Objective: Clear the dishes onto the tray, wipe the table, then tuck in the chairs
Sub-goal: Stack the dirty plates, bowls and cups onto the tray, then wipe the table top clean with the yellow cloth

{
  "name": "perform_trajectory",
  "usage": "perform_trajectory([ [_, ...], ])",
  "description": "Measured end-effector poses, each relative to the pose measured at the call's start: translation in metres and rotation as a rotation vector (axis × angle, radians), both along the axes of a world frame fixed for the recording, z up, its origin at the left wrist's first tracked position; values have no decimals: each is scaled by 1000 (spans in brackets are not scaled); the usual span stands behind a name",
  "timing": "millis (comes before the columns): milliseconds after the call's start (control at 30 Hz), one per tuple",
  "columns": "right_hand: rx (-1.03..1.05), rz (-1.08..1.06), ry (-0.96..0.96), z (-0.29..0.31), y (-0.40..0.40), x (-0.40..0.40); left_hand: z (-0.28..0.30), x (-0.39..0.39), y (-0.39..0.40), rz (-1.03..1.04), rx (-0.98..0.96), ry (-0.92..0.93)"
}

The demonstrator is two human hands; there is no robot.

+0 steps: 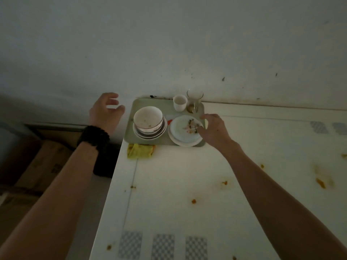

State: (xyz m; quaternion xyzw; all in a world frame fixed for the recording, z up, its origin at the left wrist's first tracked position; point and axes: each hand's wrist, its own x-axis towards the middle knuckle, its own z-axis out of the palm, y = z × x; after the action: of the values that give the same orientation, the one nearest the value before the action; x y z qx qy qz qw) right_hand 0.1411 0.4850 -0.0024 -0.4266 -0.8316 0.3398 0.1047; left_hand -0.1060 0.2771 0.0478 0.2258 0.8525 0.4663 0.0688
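From the head view, the pale green rectangular tray point(131, 136) in the white surface's point(178, 184) far corner carries stacked bowls point(148, 120) and plates point(185, 133); both hands, left point(105, 111) and right point(214, 128), are spread, empty. Next, I judge: take the yellow cloth point(139, 151) and sweep the stains.

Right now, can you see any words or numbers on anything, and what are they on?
No words can be read anywhere.
Cardboard box: dark printed marks, too blurred and dim to read.
Checkered patches on the table: only a pattern, no letters.
Tray, bowl, cup, glass: no print.
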Motion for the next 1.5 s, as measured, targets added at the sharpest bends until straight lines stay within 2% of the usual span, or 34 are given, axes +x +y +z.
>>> perform_trajectory([
  [133, -52, 56, 88, 15, -68, 33, 19, 49, -75, 1, 37, -73],
  [267, -91, 175, 116, 14, -154, 43, 8, 106, -124, -26, -34, -100],
  [500, -136, 293, 156, 8, -245, 29, -23, 159, -162, -83, -143, -150],
  [833, -110, 236, 132, -24, -257, -39, -62, 104, -170, -120, -182, -211],
  [1033, -44, 237, -59, -90, -239, -118, -120, 34, -147, -238, -217, -301],
  [1267, 175, 300, -374, -163, -207, -182, -165, -29, -132, -299, -226, -314],
  [1400, 209, 173, -413, -184, -216, -197, -191, -42, -134, -316, -255, -334],
  [1500, 166, 83, -407, -194, -236, -205, -217, -46, -134, -356, -358, -369],
])
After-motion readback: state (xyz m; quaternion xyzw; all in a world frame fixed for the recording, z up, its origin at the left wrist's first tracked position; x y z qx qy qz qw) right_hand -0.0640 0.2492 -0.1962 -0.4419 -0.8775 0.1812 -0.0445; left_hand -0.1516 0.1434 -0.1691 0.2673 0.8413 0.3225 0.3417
